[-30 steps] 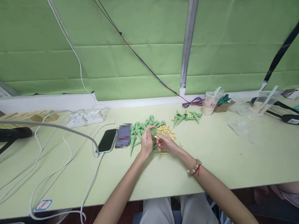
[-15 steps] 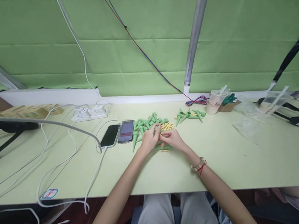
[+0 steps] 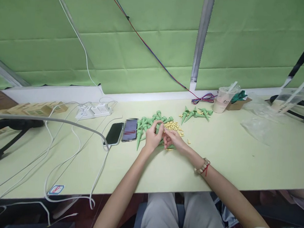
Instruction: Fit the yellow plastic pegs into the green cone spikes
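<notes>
My left hand [image 3: 153, 137] is closed around a green plastic cone-shaped spike [image 3: 157, 128], its wide end showing between thumb and fingers. Against it, the fingertips of my right hand [image 3: 174, 139] pinch what looks like a small yellow piece, mostly hidden. Beyond my right hand spreads a heap of small yellow pieces [image 3: 173, 126]. Several green spikes [image 3: 142, 123] lie piled beyond and to the left of my left hand. More yellow pieces and a green part show under my hands. Farther back on the right is a second group of green spikes [image 3: 194, 113].
Two phones [image 3: 114, 133] lie left of the pile, near a white power strip [image 3: 97, 111] and loose white cables. At the back right stand a drink cup [image 3: 222, 100], a small cardboard box [image 3: 239, 104], plastic bags [image 3: 255, 129] and another cup [image 3: 282, 102].
My hands have shifted slightly; the green spike's wide end now shows in my left hand. My right fingers have turned at its top, and more of the yellow heap is visible.
</notes>
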Available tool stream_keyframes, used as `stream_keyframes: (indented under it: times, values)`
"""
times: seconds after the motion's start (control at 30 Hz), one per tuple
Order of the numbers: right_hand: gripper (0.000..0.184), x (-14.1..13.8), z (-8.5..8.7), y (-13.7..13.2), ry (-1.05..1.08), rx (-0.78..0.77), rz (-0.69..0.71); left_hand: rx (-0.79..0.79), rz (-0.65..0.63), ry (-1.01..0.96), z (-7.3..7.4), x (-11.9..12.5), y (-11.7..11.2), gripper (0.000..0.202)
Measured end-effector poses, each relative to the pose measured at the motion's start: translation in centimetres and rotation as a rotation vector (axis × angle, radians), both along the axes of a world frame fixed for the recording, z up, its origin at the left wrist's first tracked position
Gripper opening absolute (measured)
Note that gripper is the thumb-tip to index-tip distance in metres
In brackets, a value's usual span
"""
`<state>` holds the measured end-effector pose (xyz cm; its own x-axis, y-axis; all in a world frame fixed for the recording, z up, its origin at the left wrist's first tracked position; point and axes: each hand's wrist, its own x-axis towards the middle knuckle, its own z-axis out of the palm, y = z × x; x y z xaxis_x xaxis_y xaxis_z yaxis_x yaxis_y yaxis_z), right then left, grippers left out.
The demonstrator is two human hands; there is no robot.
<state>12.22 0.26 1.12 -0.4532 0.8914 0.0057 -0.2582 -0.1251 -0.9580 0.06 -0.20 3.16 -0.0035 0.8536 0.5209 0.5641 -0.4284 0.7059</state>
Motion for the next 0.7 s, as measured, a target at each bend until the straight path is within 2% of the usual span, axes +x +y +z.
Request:
stream_keyframes:
  times: [0.13, 0.23, 0.3, 0.4, 0.6, 0.67, 0.7]
  values:
    - [0.036, 0.4, 0.1, 0.1, 0.092, -0.136, 0.100, 0.013, -0.045, 0.019, 0.2, -0.2, 0.0, 0.027]
    - [0.030, 1.0, 0.5, 0.3, 0.049, -0.175, 0.076, 0.011, -0.013, 0.072, 0.3, -0.1, -0.2, 0.026]
    - [0.028, 1.3, 0.7, 0.3, -0.023, -0.148, 0.053, -0.005, 0.001, 0.114, 0.4, 0.0, -0.3, 0.025]
    - [0.028, 1.4, 0.9, 0.3, -0.185, 0.034, -0.014, -0.058, 0.030, 0.149, 0.4, 0.2, -0.3, 0.026]
    - [0.028, 1.0, -0.2, -0.2, -0.548, 0.647, -0.357, -0.174, 0.041, 0.090, 0.1, 0.3, 0.4, 0.032]
    - [0.026, 0.9, -0.6, -0.1, -0.614, 0.734, -0.404, -0.176, 0.058, 0.080, 0.0, 0.2, 0.5, 0.034]
    - [0.025, 0.9, -0.7, -0.1, -0.616, 0.728, -0.405, -0.173, 0.070, 0.072, -0.1, 0.1, 0.6, 0.034]
